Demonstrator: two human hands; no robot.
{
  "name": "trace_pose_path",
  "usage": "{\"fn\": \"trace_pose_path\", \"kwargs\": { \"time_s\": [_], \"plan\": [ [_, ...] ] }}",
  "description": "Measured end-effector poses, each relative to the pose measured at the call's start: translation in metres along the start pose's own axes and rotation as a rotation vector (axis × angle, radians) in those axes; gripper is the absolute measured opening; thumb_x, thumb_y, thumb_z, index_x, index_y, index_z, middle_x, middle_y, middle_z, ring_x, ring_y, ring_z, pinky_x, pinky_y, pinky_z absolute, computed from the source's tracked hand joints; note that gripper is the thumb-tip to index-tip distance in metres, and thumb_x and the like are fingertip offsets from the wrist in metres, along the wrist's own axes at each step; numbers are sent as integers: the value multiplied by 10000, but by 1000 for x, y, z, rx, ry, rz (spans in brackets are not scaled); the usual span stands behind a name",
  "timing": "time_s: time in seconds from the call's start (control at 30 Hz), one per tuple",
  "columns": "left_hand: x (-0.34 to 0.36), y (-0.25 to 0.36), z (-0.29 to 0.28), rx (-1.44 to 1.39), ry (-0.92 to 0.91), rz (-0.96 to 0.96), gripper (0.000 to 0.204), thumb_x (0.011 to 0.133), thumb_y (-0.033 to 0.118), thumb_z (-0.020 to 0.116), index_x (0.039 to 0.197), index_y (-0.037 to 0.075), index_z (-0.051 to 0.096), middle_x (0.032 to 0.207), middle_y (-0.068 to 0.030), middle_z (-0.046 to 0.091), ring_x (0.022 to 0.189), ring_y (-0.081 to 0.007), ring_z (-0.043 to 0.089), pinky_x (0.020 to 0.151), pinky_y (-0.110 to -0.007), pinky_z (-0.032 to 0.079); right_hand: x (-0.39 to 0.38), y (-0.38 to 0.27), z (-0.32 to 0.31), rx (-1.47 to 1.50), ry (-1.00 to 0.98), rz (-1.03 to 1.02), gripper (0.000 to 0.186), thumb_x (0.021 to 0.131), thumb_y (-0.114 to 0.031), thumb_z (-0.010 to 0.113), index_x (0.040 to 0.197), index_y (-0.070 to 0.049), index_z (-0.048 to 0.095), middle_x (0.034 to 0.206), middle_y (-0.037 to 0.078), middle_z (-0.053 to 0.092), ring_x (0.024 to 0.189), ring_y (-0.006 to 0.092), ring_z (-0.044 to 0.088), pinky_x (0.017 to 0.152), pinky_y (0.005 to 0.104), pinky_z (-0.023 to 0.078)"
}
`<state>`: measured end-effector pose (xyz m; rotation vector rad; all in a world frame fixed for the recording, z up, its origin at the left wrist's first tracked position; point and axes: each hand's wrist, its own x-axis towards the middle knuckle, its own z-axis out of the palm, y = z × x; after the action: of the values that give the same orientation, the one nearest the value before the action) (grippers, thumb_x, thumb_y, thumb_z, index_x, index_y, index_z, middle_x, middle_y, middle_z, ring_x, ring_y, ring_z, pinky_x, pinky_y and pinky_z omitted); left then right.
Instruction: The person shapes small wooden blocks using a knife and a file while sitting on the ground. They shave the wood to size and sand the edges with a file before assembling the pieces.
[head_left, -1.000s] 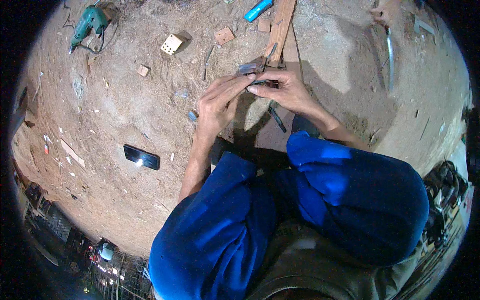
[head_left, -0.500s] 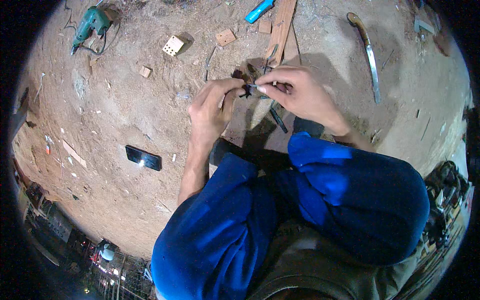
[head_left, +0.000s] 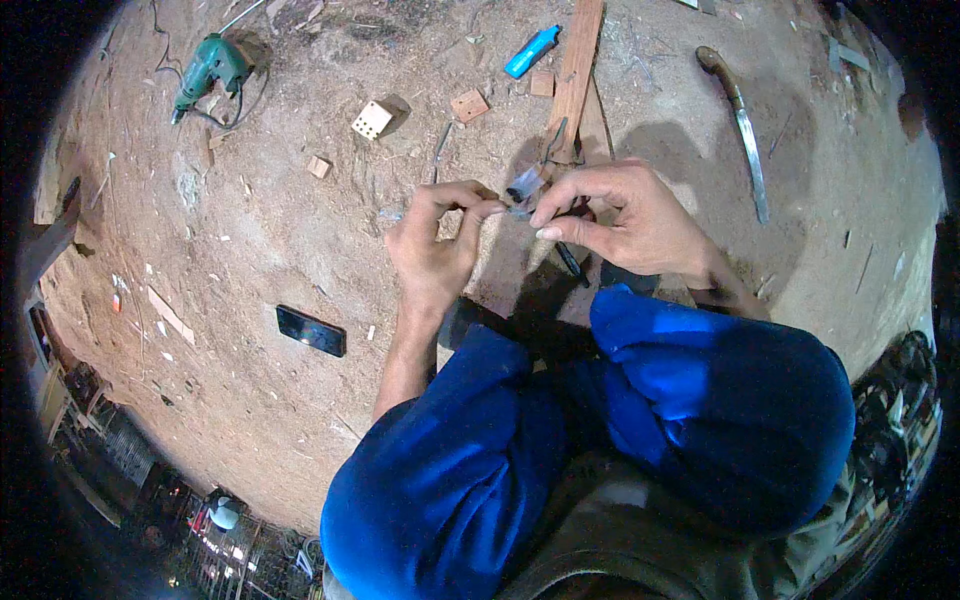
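My left hand point(head_left: 437, 243) and my right hand point(head_left: 625, 215) meet above the sawdust-covered floor. Between their fingertips they pinch a small clear plastic packet point(head_left: 524, 190). A dark pencil-like tool point(head_left: 570, 258) sticks out under my right palm. Just beyond the hands a long wooden plank point(head_left: 573, 80) lies on the ground, running away from me. My knees in blue trousers point(head_left: 700, 390) fill the lower part of the view.
A black phone point(head_left: 311, 331) lies on the ground to the left. Farther off are a green electric drill point(head_left: 205, 72) with its cord, small wood blocks point(head_left: 372, 119), a blue marker-like object point(head_left: 531, 52) and a curved knife point(head_left: 741, 125) at the right.
Both hands have come back from the plank toward me and lifted slightly. They now hold the small packet up between the fingertips instead of pressing at the wood.
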<state>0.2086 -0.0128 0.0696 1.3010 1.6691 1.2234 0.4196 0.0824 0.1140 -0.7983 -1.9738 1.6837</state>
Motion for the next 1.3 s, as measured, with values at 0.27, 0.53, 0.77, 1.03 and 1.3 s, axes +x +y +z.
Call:
{"fn": "trace_pose_path", "kwargs": {
  "time_s": [0.27,0.53,0.77,1.03,1.3],
  "plan": [
    [-5,20,3,-362,-2,18,299,852,-87,743,876,53,480,897,-130,746,846,-170,735,747,-282,572,-5,2,-6,332,-214,19,141,875,21,717,984,-4,630,963,57,680,896,117,633,829,282,508],
    [-8,23,3,-337,23,106,313,865,-93,721,872,57,445,898,-153,745,854,-178,734,753,-296,573,2,-9,-18,-106,28,246,138,868,-52,746,918,-28,620,833,67,675,834,153,658,748,330,523],
    [-11,13,3,-146,-42,143,358,869,-86,728,866,72,407,874,-191,728,822,-198,719,702,-303,566,-2,0,-17,116,-80,191,160,875,2,747,840,-16,592,795,23,635,799,98,606,758,278,497],
    [-13,13,8,-215,-34,125,355,852,-91,738,837,71,423,913,-163,752,860,-173,745,710,-276,571,-6,-10,-21,-139,-99,206,180,879,-36,751,820,-21,581,815,51,679,832,115,651,768,304,517],
    [-11,16,2,-151,-69,174,399,879,-80,729,837,72,362,872,-222,714,831,-228,712,720,-337,583,-3,-10,-16,53,-120,240,218,856,-49,777,791,-38,569,812,57,685,825,116,647,759,299,504]
  ]
}}
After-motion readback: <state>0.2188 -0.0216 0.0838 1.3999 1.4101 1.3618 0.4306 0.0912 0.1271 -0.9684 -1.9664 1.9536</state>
